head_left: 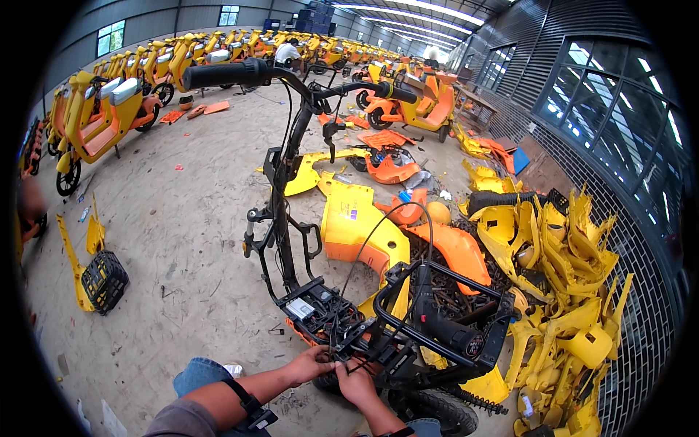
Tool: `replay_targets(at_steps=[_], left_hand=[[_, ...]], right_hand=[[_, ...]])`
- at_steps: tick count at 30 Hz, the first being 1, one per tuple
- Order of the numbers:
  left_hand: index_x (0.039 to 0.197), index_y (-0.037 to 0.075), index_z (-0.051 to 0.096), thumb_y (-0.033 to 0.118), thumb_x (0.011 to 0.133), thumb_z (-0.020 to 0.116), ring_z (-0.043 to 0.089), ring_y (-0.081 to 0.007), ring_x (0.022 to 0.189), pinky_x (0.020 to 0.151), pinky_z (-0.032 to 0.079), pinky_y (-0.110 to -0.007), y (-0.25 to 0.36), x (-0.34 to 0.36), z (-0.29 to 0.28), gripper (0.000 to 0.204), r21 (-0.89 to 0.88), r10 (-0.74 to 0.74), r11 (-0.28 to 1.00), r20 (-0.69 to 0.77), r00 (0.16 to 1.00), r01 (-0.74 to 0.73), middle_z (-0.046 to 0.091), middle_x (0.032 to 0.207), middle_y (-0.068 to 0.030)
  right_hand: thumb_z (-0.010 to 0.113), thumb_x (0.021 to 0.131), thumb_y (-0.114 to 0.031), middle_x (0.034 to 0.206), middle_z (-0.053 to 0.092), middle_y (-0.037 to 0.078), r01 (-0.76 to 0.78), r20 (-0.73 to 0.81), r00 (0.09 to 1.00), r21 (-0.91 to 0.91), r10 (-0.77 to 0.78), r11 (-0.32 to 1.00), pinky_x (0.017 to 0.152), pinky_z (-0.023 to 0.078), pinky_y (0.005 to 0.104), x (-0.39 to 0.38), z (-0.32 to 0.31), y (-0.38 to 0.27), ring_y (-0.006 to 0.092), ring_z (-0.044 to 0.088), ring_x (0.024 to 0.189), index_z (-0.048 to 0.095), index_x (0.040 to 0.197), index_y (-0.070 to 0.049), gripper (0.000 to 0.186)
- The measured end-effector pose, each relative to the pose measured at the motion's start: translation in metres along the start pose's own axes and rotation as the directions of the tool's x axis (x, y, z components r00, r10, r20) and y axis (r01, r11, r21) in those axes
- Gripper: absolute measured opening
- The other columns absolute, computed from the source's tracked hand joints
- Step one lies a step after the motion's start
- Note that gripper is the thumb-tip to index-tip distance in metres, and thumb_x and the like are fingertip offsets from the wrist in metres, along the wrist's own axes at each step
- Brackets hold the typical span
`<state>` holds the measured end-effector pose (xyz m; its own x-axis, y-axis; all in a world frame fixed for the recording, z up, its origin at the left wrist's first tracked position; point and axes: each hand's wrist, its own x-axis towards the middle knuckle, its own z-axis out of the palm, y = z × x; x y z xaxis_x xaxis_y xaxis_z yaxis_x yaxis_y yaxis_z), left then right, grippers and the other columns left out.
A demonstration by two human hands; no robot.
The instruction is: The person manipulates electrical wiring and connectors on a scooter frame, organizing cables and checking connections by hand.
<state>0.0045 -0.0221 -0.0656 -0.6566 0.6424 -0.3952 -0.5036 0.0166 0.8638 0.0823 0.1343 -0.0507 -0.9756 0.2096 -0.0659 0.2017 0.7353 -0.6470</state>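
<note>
A stripped black scooter frame [284,211] stands upright before me, its handlebar [226,74] reaching up and away. Low on the frame, my left hand [309,366] pinches a black cable [334,348] among the wiring. Close against it, my right hand [357,380] has its fingers closed at the same cable; their tips are partly hidden. Just beyond my hands lies an open electrics compartment with a silver-labelled control box [300,309] and tangled wires. A black cordless drill [444,325] rests in the tubular rear rack [466,278], right of my hands. The rear tyre [437,412] shows beneath.
Broken yellow body panels [575,349] are heaped along the brick wall at right. Orange panels [455,251] and a yellow cover [357,226] lie behind the frame. A black basket [105,282] sits on the floor at left. Rows of yellow scooters [109,120] and a person [287,52] are farther back.
</note>
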Motion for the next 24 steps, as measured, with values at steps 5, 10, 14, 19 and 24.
replay_targets(at_steps=[5, 10, 14, 19, 24], left_hand=[[0.134, 0.001, 0.046, 0.011, 0.091, 0.068, 0.059, -0.0115, 0.086, 0.073, 0.050, -0.027, -0.007, 0.003, -0.002, 0.049, 0.036, 0.014, 0.999, -0.013, 1.000, -0.014, 0.064, 0.099, -0.0054], [0.133, 0.001, 0.046, 0.010, 0.088, 0.069, 0.060, -0.0125, 0.085, 0.074, 0.051, -0.028, -0.017, 0.008, -0.007, 0.051, 0.142, 0.076, 0.987, -0.023, 0.997, -0.072, 0.064, 0.098, -0.0071], [0.129, 0.002, 0.048, 0.008, 0.087, 0.070, 0.061, -0.0142, 0.085, 0.077, 0.053, -0.030, -0.013, 0.006, -0.003, 0.048, 0.208, 0.173, 0.966, -0.073, 0.982, -0.154, 0.063, 0.098, -0.0078], [0.124, 0.004, 0.049, 0.004, 0.087, 0.068, 0.062, -0.0148, 0.086, 0.078, 0.054, -0.030, -0.017, 0.010, -0.003, 0.042, 0.174, 0.255, 0.956, -0.104, 0.961, -0.235, 0.062, 0.097, -0.0076], [0.120, 0.005, 0.049, 0.000, 0.088, 0.066, 0.062, -0.0141, 0.085, 0.076, 0.054, -0.030, -0.017, 0.012, -0.002, 0.037, 0.129, 0.311, 0.946, -0.098, 0.945, -0.297, 0.062, 0.095, -0.0068]], right_hand=[[0.054, 0.094, -0.044, 0.084, 0.067, 0.023, -0.022, 0.022, 1.000, 0.037, 0.021, 0.999, 0.074, 0.051, 0.0508, 0.000, -0.002, -0.002, 0.0429, 0.064, 0.086, 0.061, 0.087, -0.003, 0.043], [0.063, 0.090, -0.040, 0.081, 0.067, 0.021, -0.083, 0.063, 0.995, 0.085, 0.077, 0.993, 0.072, 0.051, 0.0468, 0.002, -0.011, -0.011, 0.0388, 0.066, 0.083, 0.067, 0.087, -0.002, 0.038], [0.066, 0.089, -0.035, 0.077, 0.067, 0.019, -0.108, 0.069, 0.993, 0.166, 0.098, 0.980, 0.072, 0.051, 0.0445, 0.004, -0.008, -0.006, 0.0372, 0.067, 0.081, 0.068, 0.086, 0.000, 0.034], [0.063, 0.092, -0.022, 0.068, 0.067, 0.009, -0.012, -0.043, 0.999, 0.241, 0.023, 0.971, 0.060, 0.051, 0.0341, 0.007, 0.013, 0.016, 0.0191, 0.066, 0.065, 0.069, 0.087, 0.001, 0.024], [0.057, 0.095, -0.017, 0.079, 0.069, 0.007, -0.163, 0.062, 0.986, 0.464, 0.152, 0.871, 0.059, 0.054, 0.0289, 0.011, 0.033, 0.044, 0.0148, 0.066, 0.069, 0.068, 0.096, 0.002, 0.021]])
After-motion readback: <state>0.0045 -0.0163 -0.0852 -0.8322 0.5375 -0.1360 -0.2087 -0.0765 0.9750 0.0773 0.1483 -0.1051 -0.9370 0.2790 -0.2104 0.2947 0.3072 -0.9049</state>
